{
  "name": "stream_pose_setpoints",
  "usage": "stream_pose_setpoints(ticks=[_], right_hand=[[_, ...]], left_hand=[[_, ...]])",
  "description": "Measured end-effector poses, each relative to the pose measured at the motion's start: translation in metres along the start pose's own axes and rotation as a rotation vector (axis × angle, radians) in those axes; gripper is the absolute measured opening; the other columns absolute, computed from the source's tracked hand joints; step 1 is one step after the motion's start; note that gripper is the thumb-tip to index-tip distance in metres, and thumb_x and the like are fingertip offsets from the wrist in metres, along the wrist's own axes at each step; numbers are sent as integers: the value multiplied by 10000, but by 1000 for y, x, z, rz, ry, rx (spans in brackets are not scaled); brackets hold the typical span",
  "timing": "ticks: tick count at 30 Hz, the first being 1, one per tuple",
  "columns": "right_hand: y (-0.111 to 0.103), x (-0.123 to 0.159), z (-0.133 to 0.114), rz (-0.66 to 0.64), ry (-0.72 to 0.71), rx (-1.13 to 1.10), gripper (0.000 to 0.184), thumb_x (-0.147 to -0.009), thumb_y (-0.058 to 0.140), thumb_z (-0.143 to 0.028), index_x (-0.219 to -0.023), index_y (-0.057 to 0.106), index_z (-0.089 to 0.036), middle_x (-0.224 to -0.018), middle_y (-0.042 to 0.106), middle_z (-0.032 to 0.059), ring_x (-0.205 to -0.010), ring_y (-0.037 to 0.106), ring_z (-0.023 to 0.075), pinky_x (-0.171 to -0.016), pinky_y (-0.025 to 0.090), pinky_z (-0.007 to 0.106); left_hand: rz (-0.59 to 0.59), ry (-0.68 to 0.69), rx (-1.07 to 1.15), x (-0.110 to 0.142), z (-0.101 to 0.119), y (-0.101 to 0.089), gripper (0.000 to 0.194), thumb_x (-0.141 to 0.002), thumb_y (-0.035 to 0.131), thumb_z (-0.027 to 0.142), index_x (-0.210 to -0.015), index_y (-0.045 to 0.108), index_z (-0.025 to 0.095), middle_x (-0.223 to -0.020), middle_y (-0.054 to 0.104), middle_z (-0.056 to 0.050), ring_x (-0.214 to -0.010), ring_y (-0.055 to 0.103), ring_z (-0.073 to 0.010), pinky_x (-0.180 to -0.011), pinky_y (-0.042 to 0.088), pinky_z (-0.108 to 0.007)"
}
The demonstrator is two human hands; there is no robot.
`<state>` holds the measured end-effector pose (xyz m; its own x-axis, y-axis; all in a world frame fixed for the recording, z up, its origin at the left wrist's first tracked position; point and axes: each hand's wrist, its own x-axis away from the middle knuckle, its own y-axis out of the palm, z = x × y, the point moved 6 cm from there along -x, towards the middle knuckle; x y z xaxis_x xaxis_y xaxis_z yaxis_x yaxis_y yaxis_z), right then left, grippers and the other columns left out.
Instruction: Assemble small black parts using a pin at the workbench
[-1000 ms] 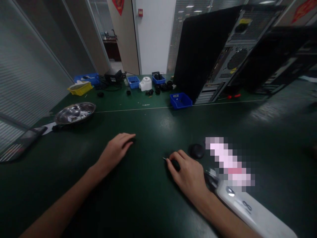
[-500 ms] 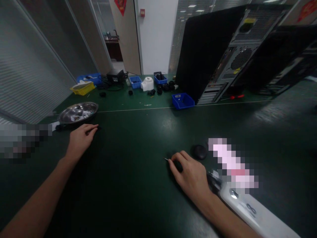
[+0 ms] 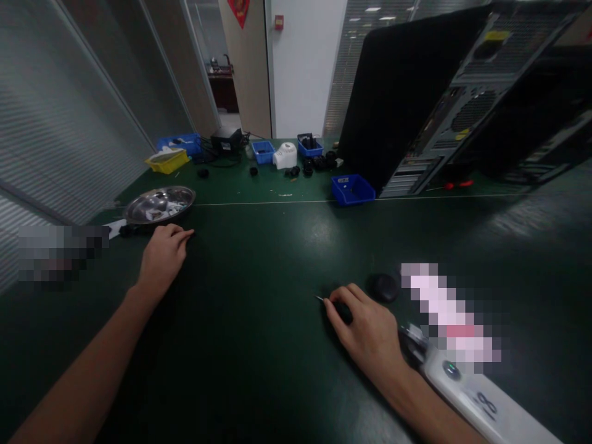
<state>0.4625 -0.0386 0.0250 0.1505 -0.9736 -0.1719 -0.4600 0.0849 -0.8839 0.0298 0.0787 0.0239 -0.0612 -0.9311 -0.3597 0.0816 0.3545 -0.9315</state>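
My left hand [image 3: 164, 256] is closed in a pinch just in front of a round metal dish [image 3: 139, 206]. A small dark thing [image 3: 193, 233] shows at its fingertips, too small to name. On the right, my right hand [image 3: 365, 320] rests low over the green tabletop [image 3: 259, 271], thumb and fingers pinched. A thin metal tip [image 3: 319, 298] sticks out leftward from that pinch; the rest of it is hidden by the hand. A round black object [image 3: 385, 287] lies just beyond the right knuckles. White and dark scraps lie in the dish.
A white device [image 3: 481, 394] marked with writing lies beside my right forearm. Farther back stand a blue bin [image 3: 353, 190], a white plastic part [image 3: 285, 156], a yellow tray [image 3: 167, 161] and a black computer case [image 3: 407, 92]. Patches at left and right are blurred out.
The whole view has swung slightly left, so everything sits farther right in the picture. Both hands keep their pinch and stay at about the same spots on the table.
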Motion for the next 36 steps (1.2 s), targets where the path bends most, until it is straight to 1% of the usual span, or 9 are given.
stream_pose_setpoints(ticks=[5,10,15,17,19,23,26,29,36], right_hand=[[1,0,1,10,-11,-12,248,-1027,498,-412,-929,659,-250,-947,678,17,-753,638,164,-651,403,280],[2,0,1,-1,-9,-13,261,-1032,488,-425,-933,659,-253,-942,674,14,-754,636,168,-652,395,284],[2,1,1,7,-15,-11,254,-1028,498,-424,-930,659,-254,-942,673,9,-751,640,164,-651,396,281],[2,1,1,13,-20,-10,252,-1027,498,-422,-930,659,-254,-941,676,10,-748,643,163,-652,402,279],[2,1,1,16,-26,-9,254,-1028,496,-422,-930,659,-254,-942,678,11,-751,646,163,-655,409,277],[1,0,0,26,-32,3,272,-1029,485,-421,-913,661,-250,-932,684,20,-749,650,168,-649,417,274],[0,0,-1,31,-40,6,280,-1029,481,-420,-910,664,-245,-926,685,26,-745,650,167,-646,419,274],[0,0,-1,29,-36,3,279,-1029,482,-427,-913,663,-249,-930,683,22,-750,649,169,-650,417,276],[2,1,1,9,-8,-18,263,-1027,491,-443,-915,652,-267,-939,677,2,-757,655,171,-657,418,281]], left_hand=[[-35,-40,-64,1,4,-2,402,-1000,375,325,-1231,681,204,-1102,659,-140,-1032,586,-326,-925,472,-463],[2,-25,-39,1,8,-5,381,-987,400,341,-1165,692,175,-1123,637,-147,-1093,568,-329,-963,465,-444],[1,-38,-53,-2,5,-4,375,-980,411,345,-1135,701,166,-1116,643,-150,-1068,577,-326,-927,484,-446],[37,-73,-5,-3,-1,-4,349,-966,443,357,-1093,714,180,-1149,649,-138,-1096,581,-320,-956,479,-440],[53,-115,108,-5,-10,-2,330,-951,480,377,-1074,723,190,-1169,664,-113,-1077,604,-291,-958,484,-410],[-15,-203,324,-8,-26,7,376,-921,525,416,-1161,725,206,-1135,694,-78,-928,639,-227,-838,504,-344],[-50,-236,372,-10,-33,12,402,-900,541,430,-1182,736,221,-1168,693,-78,-922,639,-221,-814,499,-334],[-64,-274,410,-11,-37,15,382,-874,579,447,-1128,760,226,-1157,706,-72,-918,650,-218,-818,504,-332],[-99,-383,488,-11,-44,14,375,-806,675,446,-1094,779,229,-1080,762,-59,-916,691,-231,-822,528,-323]])
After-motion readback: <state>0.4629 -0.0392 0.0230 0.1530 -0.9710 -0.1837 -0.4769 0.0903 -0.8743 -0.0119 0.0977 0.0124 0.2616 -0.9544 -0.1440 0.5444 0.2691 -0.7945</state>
